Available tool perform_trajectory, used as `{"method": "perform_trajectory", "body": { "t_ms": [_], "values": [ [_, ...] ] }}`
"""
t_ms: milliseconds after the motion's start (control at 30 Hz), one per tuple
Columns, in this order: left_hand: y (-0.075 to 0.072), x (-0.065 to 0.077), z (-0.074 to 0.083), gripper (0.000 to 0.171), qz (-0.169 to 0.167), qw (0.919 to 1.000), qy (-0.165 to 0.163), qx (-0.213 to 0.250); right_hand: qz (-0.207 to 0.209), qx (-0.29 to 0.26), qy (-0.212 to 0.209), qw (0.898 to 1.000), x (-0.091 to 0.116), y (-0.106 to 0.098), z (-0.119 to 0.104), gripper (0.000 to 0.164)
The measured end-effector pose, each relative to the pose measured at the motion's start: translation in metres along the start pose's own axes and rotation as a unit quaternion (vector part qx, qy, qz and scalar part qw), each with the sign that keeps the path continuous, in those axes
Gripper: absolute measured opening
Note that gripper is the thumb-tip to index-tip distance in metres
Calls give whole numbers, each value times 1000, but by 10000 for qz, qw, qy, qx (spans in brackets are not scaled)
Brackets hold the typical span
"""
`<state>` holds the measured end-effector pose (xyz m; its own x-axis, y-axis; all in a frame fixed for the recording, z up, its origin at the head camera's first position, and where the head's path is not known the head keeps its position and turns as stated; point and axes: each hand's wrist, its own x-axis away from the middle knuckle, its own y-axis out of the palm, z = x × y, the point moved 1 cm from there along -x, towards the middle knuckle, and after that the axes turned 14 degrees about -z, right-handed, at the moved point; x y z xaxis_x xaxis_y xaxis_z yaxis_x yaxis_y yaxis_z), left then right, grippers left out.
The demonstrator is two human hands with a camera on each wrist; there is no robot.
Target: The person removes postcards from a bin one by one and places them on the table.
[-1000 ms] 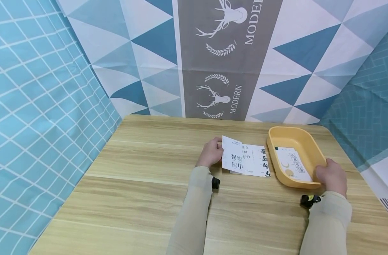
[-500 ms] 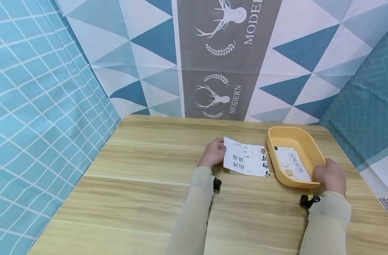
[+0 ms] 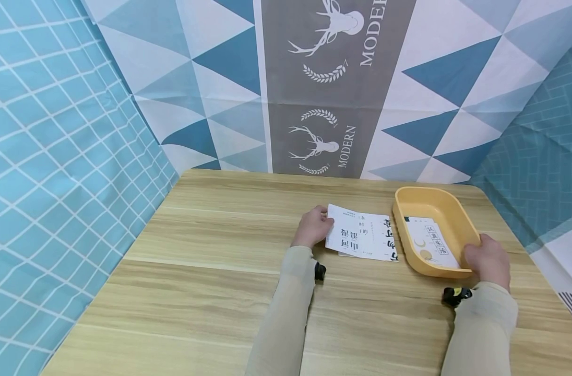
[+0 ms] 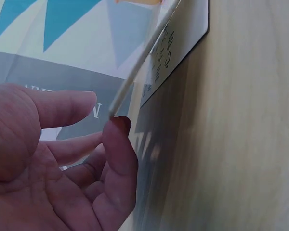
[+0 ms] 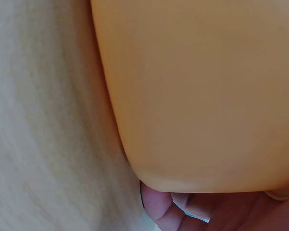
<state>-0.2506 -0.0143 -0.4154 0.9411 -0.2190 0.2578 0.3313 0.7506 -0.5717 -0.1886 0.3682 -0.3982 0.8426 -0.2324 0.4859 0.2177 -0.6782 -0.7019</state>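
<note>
White printed cards (image 3: 361,235) with black Chinese characters lie left of a yellow plastic tray (image 3: 448,206). My left hand (image 3: 311,227) is at their left edge. In the left wrist view, the edge of the upper card (image 4: 139,60) meets a bent fingertip, tilted above the lower card (image 4: 192,29); my thumb stands apart from it. My right hand (image 3: 490,261) grips the tray's near right corner. The right wrist view shows the tray's outer wall (image 5: 197,96) with curled fingers (image 5: 156,202) beneath its edge. Inside the tray lie more cards (image 3: 431,243).
The tray stands at the right of a wooden table (image 3: 197,292). Behind the table hangs a patterned cloth (image 3: 309,104) with deer heads; blue gridded cloth (image 3: 70,156) closes the left side. Black wrist cameras (image 3: 456,296) sit on both wrists.
The raised left edge of the upper card has dropped slightly. My left hand has shifted a little to the right. The right hand and tray have stayed in place.
</note>
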Motion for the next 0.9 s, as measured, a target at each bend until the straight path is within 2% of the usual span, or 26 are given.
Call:
{"method": "perform_trajectory", "body": {
  "t_ms": [400,600,900],
  "values": [
    [-2,5,-2,45,-134,9998,-103,-110,-52,-158,61,9998,2,0,-3,68],
    [-1,5,-4,50,-51,9995,-58,-300,-28,-133,42,9999,2,1,-2,67],
    [2,5,-4,45,67,9989,-126,-451,-47,-223,40,9997,2,1,-2,67]
  ]
}}
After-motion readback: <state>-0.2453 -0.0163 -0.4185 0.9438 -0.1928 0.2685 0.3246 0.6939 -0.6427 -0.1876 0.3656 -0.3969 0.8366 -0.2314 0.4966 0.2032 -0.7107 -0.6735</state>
